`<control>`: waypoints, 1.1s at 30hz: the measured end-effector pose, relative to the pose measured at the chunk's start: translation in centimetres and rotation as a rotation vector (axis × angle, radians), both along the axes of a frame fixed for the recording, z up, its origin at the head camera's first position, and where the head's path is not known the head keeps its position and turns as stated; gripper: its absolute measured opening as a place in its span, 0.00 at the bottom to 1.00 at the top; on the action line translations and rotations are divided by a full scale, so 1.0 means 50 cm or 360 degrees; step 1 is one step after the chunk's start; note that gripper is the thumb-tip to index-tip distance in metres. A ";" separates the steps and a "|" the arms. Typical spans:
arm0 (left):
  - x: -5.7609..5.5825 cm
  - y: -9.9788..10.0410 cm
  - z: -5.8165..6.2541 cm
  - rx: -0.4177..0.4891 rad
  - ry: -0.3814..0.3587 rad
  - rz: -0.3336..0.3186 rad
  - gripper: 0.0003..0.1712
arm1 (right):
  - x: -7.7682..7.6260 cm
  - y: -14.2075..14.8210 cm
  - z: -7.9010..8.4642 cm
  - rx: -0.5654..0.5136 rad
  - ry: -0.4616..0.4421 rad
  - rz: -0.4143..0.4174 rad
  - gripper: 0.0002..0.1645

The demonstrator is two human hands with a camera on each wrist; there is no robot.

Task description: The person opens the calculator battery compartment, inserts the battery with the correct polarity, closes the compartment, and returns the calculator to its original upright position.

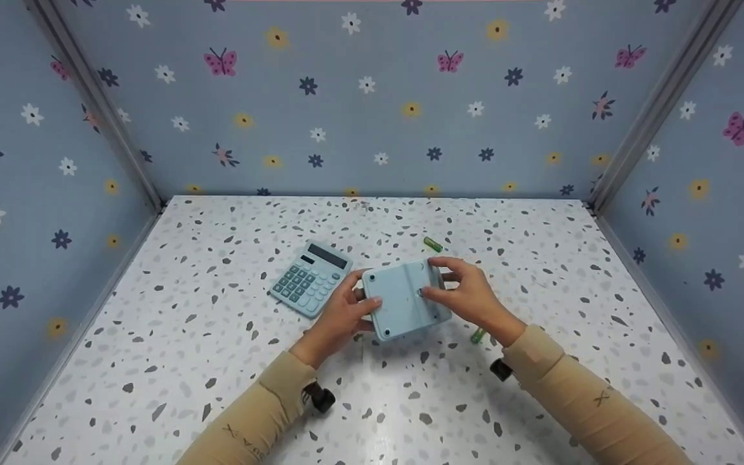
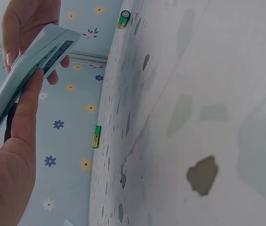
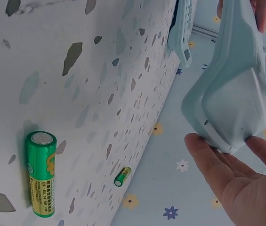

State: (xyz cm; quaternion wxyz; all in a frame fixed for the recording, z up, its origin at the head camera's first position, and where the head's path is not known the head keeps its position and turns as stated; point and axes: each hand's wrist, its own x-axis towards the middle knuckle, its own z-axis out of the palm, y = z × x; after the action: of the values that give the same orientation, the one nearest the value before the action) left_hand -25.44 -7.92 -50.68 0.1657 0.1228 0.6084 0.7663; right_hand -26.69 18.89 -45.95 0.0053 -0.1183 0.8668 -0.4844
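Observation:
A light blue calculator [image 1: 401,300] is held above the table with its back turned up toward the head view. My left hand [image 1: 336,316] grips its left edge, thumb on the back and fingers underneath. At the opposite end, my right hand [image 1: 473,296] pinches it, the thumb on the back near a raised ridge and the fingers at the edge. The dark display [image 2: 59,54] faces downward in the left wrist view. Two green batteries lie on the table: one battery [image 1: 433,244] beyond the calculator, another battery [image 3: 41,174] near the right wrist.
A second light blue calculator [image 1: 310,278] lies keys up on the speckled table [image 1: 230,387], left of the held one. Blue flowered panels [image 1: 372,97] enclose the back and both sides, with grey metal strips [image 1: 97,97] at the corners.

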 end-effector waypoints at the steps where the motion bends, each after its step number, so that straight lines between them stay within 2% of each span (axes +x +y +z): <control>1: 0.000 0.000 0.000 0.0001 0.0000 0.0000 0.31 | 0.000 -0.001 -0.001 0.0000 0.0021 -0.0002 0.37; 7: 0.002 0.006 0.000 -0.0009 0.0014 0.0016 0.31 | 0.005 -0.010 -0.001 -0.0001 0.0145 -0.0014 0.33; 11: 0.003 0.008 -0.004 -0.0008 0.0023 0.0004 0.32 | 0.009 -0.013 -0.003 0.0024 0.0173 -0.0028 0.33; 20: 0.003 0.008 -0.003 -0.0020 0.0021 -0.0059 0.32 | 0.009 -0.020 -0.007 0.0073 0.0177 -0.0053 0.33; 33: 0.001 0.004 -0.006 0.0042 -0.0022 -0.0065 0.31 | 0.007 -0.024 -0.008 0.0069 0.0180 -0.0075 0.32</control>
State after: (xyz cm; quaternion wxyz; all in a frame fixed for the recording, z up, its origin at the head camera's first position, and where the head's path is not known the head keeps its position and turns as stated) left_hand -25.37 -7.70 -51.00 0.1839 0.1320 0.5944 0.7716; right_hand -26.32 17.66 -46.36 -0.0524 -0.1247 0.8786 -0.4580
